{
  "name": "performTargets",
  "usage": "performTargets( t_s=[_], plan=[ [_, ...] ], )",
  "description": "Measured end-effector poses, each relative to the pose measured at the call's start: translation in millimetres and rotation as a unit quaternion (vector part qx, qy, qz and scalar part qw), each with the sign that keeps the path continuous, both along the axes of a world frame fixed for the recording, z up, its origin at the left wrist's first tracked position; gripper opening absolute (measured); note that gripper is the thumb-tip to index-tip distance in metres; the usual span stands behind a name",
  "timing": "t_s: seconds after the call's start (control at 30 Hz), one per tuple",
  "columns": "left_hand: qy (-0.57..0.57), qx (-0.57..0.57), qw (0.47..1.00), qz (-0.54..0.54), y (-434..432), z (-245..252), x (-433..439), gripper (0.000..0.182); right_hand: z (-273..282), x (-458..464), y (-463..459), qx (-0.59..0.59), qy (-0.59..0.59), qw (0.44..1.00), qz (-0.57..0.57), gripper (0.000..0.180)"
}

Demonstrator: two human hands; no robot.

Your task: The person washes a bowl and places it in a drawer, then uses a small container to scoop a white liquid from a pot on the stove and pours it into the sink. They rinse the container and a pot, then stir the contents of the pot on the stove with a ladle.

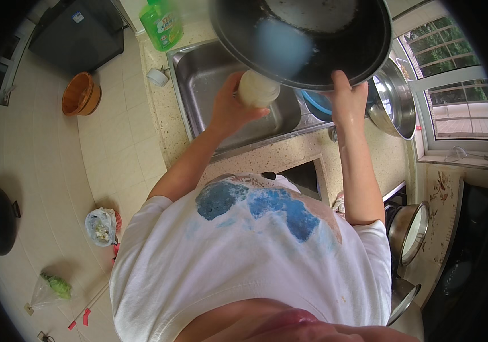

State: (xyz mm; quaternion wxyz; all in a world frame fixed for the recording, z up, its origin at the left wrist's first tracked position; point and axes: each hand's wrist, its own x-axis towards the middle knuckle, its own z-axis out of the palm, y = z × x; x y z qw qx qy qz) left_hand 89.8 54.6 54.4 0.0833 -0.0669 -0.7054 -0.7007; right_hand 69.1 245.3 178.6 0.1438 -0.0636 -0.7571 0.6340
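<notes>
My left hand (pixel 231 104) is wrapped around a round, cream-coloured container (pixel 258 89), which it holds over the stainless-steel sink (pixel 209 68). With the thumb on its near rim, my right hand (pixel 348 100) grips a large dark pan (pixel 346 47) tilted up above the sink's far side. A pale, worn round patch shows at the pan's centre, and a blurred bluish spot lies across its dark surface. The pan's far edge runs out of the picture. The container's rim is close to the pan; I cannot tell whether they touch.
A green detergent bottle (pixel 162 26) and a small white cup-like item (pixel 157 77) stand left of the sink. Right of it are a blue-rimmed basin (pixel 316 102) and a leaning steel bowl (pixel 397 102). Pots (pixel 410 233) sit at the lower right.
</notes>
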Motion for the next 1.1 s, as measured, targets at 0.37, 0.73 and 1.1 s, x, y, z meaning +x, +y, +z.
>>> performTargets(
  t_s=[0.37, 0.73, 1.1],
  plan=[
    [-0.005, -0.018, 1.000, 0.008, -17.6, -13.3, 26.5, 0.074, 26.2, 0.8, -15.9, -0.183, -0.137, 0.955, 0.190, 0.029],
    [-0.041, -0.080, 0.995, 0.045, -50.7, -42.6, 94.0, 0.079, -16.4, 18.1, -16.0, -0.226, -0.251, 0.911, 0.237, 0.034],
    [-0.108, -0.066, 0.989, 0.073, -65.1, -15.5, 148.6, 0.086, -78.1, 6.2, -20.4, -0.133, -0.268, 0.921, 0.249, 0.032]
  ],
)
